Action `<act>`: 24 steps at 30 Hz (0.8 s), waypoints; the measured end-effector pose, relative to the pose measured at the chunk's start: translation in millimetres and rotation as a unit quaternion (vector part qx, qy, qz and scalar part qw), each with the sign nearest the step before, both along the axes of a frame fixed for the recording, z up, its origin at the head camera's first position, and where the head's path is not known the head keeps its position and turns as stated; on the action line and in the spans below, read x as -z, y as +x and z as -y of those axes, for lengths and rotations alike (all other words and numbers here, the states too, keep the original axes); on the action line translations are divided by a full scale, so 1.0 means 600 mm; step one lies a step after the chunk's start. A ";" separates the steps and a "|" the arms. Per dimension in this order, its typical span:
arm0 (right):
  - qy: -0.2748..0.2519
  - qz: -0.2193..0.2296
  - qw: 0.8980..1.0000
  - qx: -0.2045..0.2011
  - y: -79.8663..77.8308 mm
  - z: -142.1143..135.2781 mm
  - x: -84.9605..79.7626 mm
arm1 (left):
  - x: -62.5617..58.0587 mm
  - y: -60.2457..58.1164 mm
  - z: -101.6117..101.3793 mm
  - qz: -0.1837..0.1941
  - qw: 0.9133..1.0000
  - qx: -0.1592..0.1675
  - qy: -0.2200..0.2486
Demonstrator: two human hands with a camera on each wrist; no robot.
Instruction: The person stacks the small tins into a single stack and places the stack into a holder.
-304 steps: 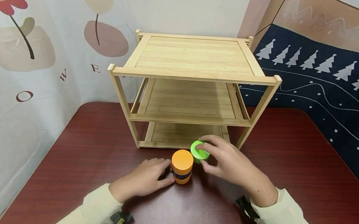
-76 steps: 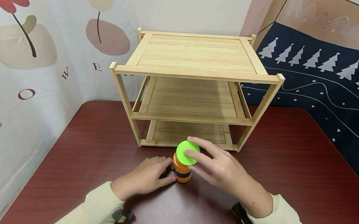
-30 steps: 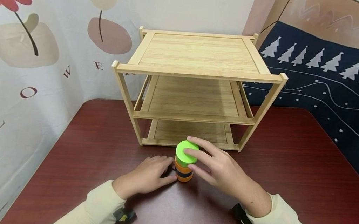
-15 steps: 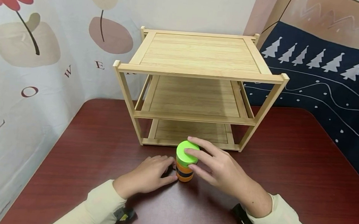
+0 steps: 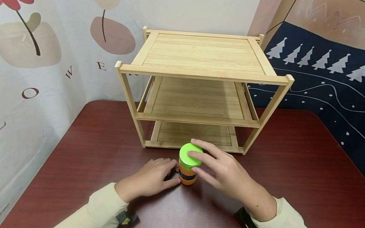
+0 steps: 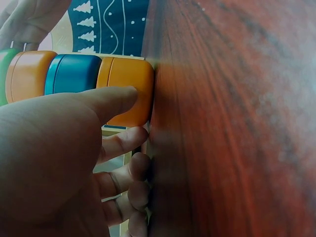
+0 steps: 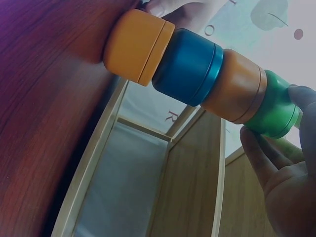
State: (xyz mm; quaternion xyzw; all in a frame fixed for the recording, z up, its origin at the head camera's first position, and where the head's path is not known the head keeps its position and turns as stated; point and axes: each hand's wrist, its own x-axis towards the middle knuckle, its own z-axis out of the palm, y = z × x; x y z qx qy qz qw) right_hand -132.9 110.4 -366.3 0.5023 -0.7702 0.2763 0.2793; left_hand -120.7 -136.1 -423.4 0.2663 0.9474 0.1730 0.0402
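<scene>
Small round lidded containers stand stacked upright on the table in front of me. From the bottom they are a lower orange container [image 6: 131,73], a dark blue container [image 7: 187,66], an upper orange container [image 7: 234,86] and a green container [image 5: 187,152] on top. My right hand [image 5: 226,169] holds the green one between thumb and fingers, with a fingertip resting on its lid. The green container sits on the upper orange one. Low on the stack's left side, my left hand [image 5: 148,179] pinches the lower orange container with thumb and index finger; its other fingers are curled near the tabletop.
Just behind the stack stands a three-tier wooden shelf [image 5: 201,74]. Its front feet rest on the dark red table [image 5: 309,174]. Printed cloth [image 5: 56,39] hangs along the back and left, with a dark tree-patterned panel [image 5: 326,86] at the right.
Ten seconds ago the green container was on the table to the right of the stack. My right hand has lifted it onto the stack, where it was tilted before and now sits level.
</scene>
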 end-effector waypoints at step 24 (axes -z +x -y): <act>0.009 0.007 1.000 0.008 0.000 -0.001 0.003 | 0.000 0.000 0.002 -0.007 1.000 0.003 0.006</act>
